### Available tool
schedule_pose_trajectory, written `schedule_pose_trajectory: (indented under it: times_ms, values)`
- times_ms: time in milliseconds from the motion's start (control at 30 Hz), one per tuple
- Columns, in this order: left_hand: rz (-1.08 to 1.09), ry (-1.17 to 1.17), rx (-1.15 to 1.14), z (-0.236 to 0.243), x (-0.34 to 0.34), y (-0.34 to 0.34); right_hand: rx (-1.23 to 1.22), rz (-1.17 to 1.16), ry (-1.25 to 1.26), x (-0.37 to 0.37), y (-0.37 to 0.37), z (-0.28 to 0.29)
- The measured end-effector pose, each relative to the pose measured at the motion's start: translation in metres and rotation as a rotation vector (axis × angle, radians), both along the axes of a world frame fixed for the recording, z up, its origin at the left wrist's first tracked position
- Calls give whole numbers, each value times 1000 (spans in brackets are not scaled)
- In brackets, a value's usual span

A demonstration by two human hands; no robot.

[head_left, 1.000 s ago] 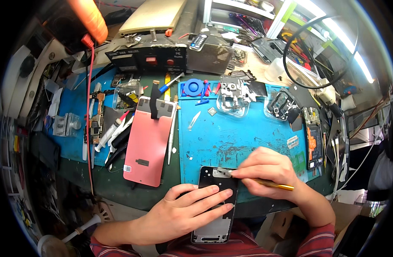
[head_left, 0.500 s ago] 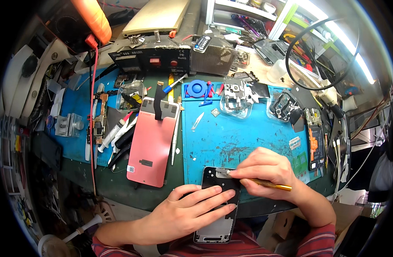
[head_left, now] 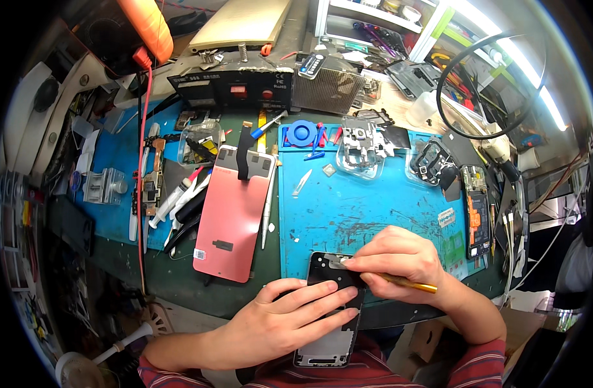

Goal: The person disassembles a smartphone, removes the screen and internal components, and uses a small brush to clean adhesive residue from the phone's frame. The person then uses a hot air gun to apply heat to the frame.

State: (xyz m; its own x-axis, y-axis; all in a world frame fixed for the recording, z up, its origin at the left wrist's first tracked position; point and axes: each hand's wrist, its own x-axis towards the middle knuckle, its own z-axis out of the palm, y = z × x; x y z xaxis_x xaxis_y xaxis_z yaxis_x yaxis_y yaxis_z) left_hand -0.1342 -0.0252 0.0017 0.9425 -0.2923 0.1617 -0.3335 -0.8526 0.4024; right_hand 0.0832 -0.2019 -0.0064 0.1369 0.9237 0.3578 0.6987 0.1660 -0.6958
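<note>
A black opened phone frame (head_left: 330,310) lies at the near edge of the blue work mat (head_left: 354,207), partly over the bench edge. My left hand (head_left: 280,320) lies flat across its middle, pressing it down. My right hand (head_left: 396,262) pinches a thin yellow-handled tool (head_left: 409,283) and holds its tip at a small silver part near the frame's top edge. The tool's tip is hidden by my fingers.
A pink phone back panel (head_left: 235,213) lies left of the mat, with a syringe, pens and tweezers (head_left: 180,207) beside it. Clear trays of parts (head_left: 364,145), a circuit board (head_left: 477,207), a black power unit (head_left: 235,87) and a red cable (head_left: 141,161) surround the mat.
The view has shifted slightly. Both hands stay on the phone frame, with only small movements of my right fingers at its top edge.
</note>
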Motion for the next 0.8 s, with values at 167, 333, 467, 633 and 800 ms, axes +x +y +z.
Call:
schedule_pose_trajectory:
  times_ms: [167,333,467,633,800]
  values:
    - [0,-4,-5,-1,0,0,-12,-14,20,1,-1,-1]
    - [-2,-14,-9,-2,0,1,-23,-19,23,1,-3,1]
    - [2,-10,-13,-3,0,0,-28,-34,31,2,-4,1]
    - [4,-44,-25,-7,0,1,-25,-29,58,2,-4,0]
    - [8,-18,-11,-3,0,0,-23,-43,54,0,-4,0]
